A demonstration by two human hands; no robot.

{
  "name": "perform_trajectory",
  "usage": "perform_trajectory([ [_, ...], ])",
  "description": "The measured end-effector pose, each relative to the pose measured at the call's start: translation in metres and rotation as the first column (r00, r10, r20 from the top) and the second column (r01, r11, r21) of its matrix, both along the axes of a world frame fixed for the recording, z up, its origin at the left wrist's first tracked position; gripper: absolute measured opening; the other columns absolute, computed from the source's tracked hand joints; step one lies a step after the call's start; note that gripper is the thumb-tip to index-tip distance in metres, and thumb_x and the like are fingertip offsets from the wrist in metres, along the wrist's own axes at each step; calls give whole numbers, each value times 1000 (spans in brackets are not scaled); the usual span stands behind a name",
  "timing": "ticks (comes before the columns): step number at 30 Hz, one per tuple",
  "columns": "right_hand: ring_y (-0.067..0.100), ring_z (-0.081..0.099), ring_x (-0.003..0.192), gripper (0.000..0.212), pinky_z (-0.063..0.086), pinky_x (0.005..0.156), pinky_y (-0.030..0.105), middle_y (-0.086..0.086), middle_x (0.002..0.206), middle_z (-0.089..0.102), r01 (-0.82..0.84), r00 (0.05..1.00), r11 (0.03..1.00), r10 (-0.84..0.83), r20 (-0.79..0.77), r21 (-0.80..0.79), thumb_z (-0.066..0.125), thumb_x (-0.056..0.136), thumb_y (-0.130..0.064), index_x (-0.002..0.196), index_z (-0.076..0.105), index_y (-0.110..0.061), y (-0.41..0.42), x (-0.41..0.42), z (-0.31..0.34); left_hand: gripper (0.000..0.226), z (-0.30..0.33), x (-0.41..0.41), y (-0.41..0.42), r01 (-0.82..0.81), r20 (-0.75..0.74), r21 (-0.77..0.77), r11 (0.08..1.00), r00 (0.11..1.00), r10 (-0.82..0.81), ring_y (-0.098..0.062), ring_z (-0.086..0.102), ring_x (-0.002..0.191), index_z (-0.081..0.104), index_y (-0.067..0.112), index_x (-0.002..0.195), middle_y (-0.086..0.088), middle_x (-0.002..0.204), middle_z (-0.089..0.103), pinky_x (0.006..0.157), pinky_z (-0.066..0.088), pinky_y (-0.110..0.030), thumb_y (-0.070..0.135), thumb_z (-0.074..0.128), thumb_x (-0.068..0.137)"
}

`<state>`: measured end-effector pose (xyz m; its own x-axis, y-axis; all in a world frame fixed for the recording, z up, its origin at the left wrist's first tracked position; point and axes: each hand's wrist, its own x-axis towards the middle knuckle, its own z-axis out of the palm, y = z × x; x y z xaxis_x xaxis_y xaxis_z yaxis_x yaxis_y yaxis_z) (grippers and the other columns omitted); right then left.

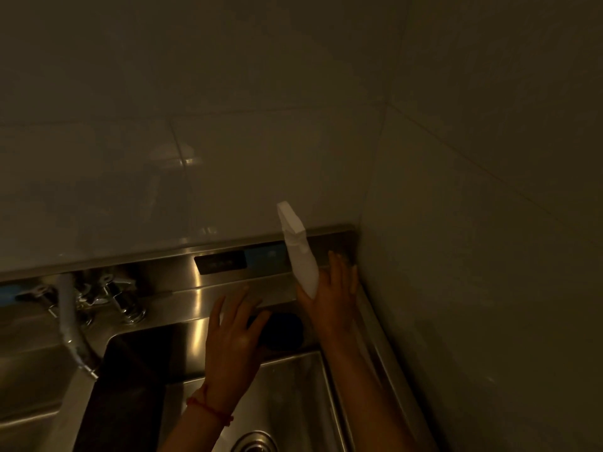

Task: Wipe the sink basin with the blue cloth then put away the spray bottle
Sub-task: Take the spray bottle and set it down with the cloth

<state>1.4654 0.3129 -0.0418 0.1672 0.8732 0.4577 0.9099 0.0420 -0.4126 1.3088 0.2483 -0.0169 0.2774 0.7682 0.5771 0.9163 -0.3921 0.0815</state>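
Note:
In dim light, my right hand grips the lower body of a white spray bottle, which stands tilted with its nozzle pointing up and left, over the back right corner of the sink ledge. My left hand reaches, fingers spread, over a dark bundled cloth that lies on the ledge behind the steel sink basin. Fingertips touch or nearly touch the cloth; I cannot tell which. The basin's drain shows at the bottom edge.
A faucet with a grey hose and metal taps stands at the left. A dark divider separates a second basin on the left. Tiled walls close in behind and on the right. A dark label sits on the steel backsplash.

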Motion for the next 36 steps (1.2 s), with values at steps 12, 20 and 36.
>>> perform_trajectory([
  [12, 40, 60, 112, 48, 40, 95, 60, 21, 120, 64, -9, 997, 992, 0, 78, 123, 91, 54, -32, 86, 71, -2, -61, -39, 25, 54, 14, -36, -54, -3, 24, 67, 998, 1000, 1, -41, 63, 99, 75, 6, 83, -17, 96, 71, 88, 40, -61, 9, 94, 32],
  [20, 37, 60, 114, 47, 37, 98, 62, 20, 120, 64, 12, 989, 986, -36, 141, 165, 88, 58, -38, 84, 70, -2, -117, -74, 39, 52, 19, -77, -101, 28, 47, 86, 996, 998, -32, -37, 59, 106, 73, 8, 86, -14, 102, 70, 94, 38, -57, 12, 93, 38],
  [36, 35, 58, 117, 47, 32, 103, 57, 20, 125, 61, -49, 986, 958, 2, 164, 283, 86, 60, -39, 82, 69, 0, -217, -135, 83, 50, 63, -139, -200, -21, 58, 132, 991, 998, 14, -40, 62, 101, 73, 5, 82, -18, 97, 71, 86, 44, -65, 7, 93, 36],
])
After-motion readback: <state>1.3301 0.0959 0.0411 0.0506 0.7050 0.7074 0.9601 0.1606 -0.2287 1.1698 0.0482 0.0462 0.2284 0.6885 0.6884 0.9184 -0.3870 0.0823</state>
